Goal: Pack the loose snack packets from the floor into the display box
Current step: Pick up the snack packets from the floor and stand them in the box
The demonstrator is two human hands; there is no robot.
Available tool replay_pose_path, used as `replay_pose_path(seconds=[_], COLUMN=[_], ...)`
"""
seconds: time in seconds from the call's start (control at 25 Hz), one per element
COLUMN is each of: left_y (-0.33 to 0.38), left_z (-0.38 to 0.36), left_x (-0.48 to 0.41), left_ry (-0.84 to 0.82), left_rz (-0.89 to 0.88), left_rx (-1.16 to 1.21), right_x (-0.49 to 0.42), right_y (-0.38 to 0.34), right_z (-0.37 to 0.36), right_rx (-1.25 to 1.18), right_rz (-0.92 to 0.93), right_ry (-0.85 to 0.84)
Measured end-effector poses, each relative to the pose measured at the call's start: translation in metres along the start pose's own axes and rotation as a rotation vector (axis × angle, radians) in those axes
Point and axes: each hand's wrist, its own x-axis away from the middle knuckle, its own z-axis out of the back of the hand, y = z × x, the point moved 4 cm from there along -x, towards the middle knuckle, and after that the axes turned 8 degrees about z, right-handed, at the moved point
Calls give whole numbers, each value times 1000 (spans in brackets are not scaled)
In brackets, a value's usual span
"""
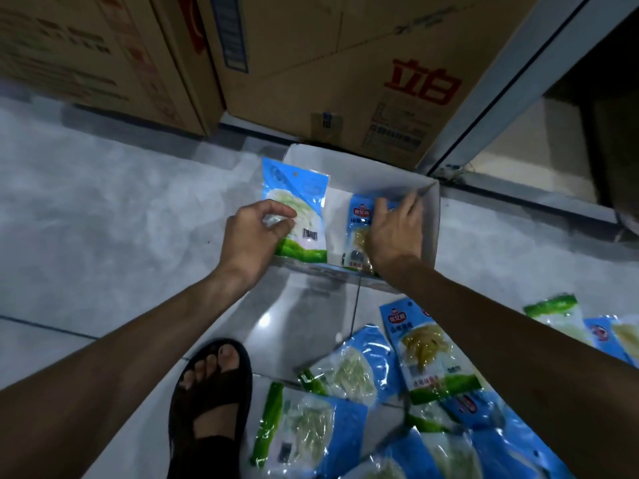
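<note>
Right now the white display box (345, 167) sits open-topped on the floor (103, 219), its far side close against a brown carton with red characters (328, 63). At the box's left end the left hand (256, 236) grips a snack packet (304, 198), thumb and curled fingers pinching its lower half. That packet stands upright with its blue top up, green band down and barcode facing the camera.

Just beside it, inside the box, a second packet with a red logo (358, 219) stands on edge. The right hand (394, 233) reaches into the box over this packet, fingers spread and mostly straight. They lie against the packet's front, with the fingertips near the box's far right corner. The hand hides most of that packet's right side.

Nearer the camera, to the right, loose packets (423, 347) lie overlapping on the floor, blue and green with pale contents showing through clear windows; the right forearm crosses above some of them. A foot in a black sandal (214, 385) stands left of this heap.

Another brown carton (86, 57) stands at the far left, and a grey metal frame (511, 81) slants down on the right. The floor is pale, glossy tile.
</note>
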Motion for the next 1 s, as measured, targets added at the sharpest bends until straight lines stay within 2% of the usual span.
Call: replay_pose_path(seconds=[0.08,0.16,0.24,0.36,0.48,0.56,0.6,0.64,0.72,0.76,0.84,0.96,1.0], left_y=[0,-1,-2,-1,1,2,3,7,17,23,30,34,38], left_z=[-1,-1,-2,-3,-4,-3,-1,0,1,0,-3,-4,-7], left_x=[0,0,2,3,5,5,5,6,9,11,15,16,18], left_ry=[9,16,29,52,40,29,19,3,-68,-121,-162,7,7], left_rz=[1,7,1,-24,-25,4,21,31,19,8,-11,-148,-195], left_rx=[5,12,4,-22,-17,6,32,71,191,249,235,-262,-332], right_x=[-4,-9,-12,-16,-13,-10,-8,-6,3,8,15,22,24], right_y=[-14,-17,-11,0,3,-1,-3,-5,-18,-24,-31,-26,-25], right_z=[-4,-18,-32,-38,-30,-9,2,12,21,22,30,54,59], right_rx=[-14,-114,-64,8,-77,-311,-524,-793,-1337,-1495,-1629,-1519,-1484], right_rz=[239,341,336,331,319,282,228,133,-40,-81,-111,-127,-109], right_ry=[-7,-170,-303,-298,-271,-122,-27,-4,-171,-248,-255,-74,-35])
